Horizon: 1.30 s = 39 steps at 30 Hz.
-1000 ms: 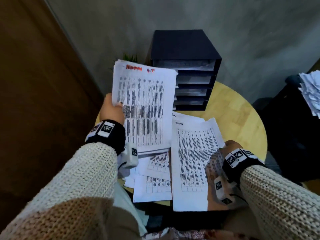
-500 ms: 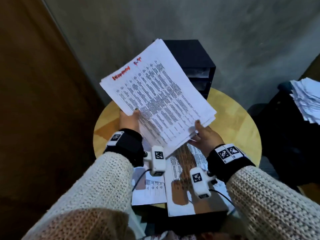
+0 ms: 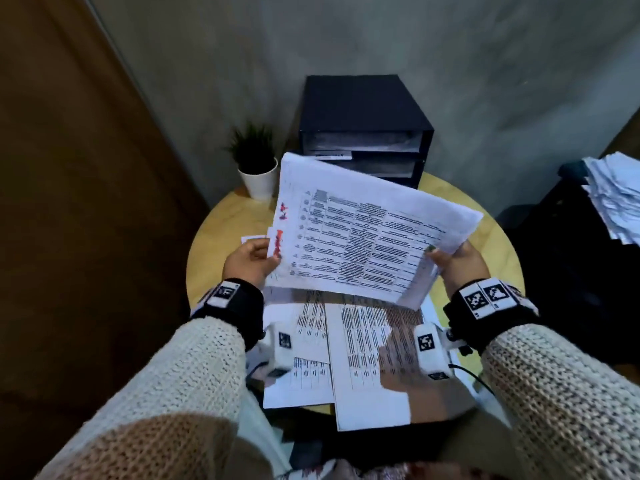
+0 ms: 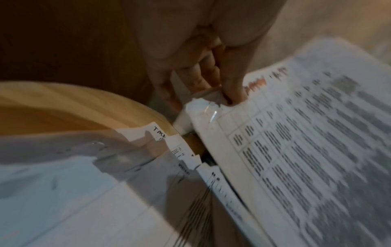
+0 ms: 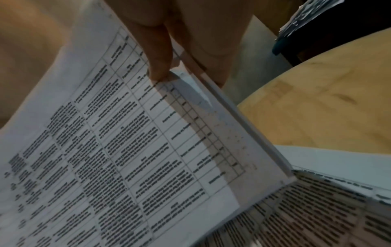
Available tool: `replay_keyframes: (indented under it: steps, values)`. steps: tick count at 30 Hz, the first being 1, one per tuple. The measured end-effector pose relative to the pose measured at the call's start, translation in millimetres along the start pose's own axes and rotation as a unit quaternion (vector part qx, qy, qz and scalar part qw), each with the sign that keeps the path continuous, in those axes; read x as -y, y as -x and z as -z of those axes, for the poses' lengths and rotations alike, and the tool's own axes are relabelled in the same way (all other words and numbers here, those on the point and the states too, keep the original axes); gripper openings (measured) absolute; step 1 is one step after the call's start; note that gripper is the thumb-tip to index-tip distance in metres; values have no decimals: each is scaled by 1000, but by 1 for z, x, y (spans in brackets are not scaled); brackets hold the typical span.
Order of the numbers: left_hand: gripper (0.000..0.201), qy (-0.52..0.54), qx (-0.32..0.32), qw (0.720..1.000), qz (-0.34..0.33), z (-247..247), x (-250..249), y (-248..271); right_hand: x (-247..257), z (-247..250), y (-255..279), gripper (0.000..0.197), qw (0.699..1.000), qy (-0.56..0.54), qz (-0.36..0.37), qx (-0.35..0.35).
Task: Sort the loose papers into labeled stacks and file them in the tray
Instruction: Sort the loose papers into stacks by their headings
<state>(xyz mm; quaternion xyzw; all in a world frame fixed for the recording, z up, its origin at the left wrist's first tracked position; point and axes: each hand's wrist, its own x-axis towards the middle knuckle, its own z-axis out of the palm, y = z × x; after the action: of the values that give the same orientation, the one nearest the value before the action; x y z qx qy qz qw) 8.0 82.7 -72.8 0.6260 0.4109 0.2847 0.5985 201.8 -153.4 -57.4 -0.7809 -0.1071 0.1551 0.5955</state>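
Observation:
A stack of printed sheets (image 3: pixel 360 230) with red writing along its left edge hangs sideways above the round wooden table (image 3: pixel 485 251). My left hand (image 3: pixel 251 259) pinches the stack's left edge, thumb on top (image 4: pixel 232 90). My right hand (image 3: pixel 457 261) grips the right edge (image 5: pixel 190 107), thumb (image 5: pixel 158 66) on the top sheet. Loose printed papers (image 3: pixel 360 344) lie on the table under the stack. The black multi-tier tray (image 3: pixel 363 126) stands at the table's far side, with paper in its upper slots.
A small potted plant (image 3: pixel 256 161) in a white pot stands left of the tray. Another pile of papers (image 3: pixel 616 192) rests on a dark surface at the right. A small slip with handwriting (image 4: pixel 157 132) lies among the papers. A brown door fills the left.
The stack has turned from tilted upright to lying sideways. My right hand left the table papers and took the stack's right edge. The view has tipped down, showing the plant and tray.

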Motion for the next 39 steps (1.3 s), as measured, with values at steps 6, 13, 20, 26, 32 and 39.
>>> replay_keyframes:
  steps: [6,13,20,26,32,39]
  values:
    - [48,-114,41,992,38,-8,34,2,-11,-12,16,27,998,-34,25,44]
    - [55,-83,61,994,33,-15,23,-4,-8,-19,19,23,996,-68,32,45]
    - [36,-143,48,988,25,-11,32,5,-1,-14,7,29,997,-20,63,50]
    - [44,-171,70,983,7,5,10,-10,35,1,-19,42,989,58,131,43]
    - [37,-163,115,980,22,3,-6,-21,45,-1,-19,31,897,380,89,208]
    - [16,-142,54,983,103,-2,12,-50,-11,7,-23,27,971,166,-104,133]
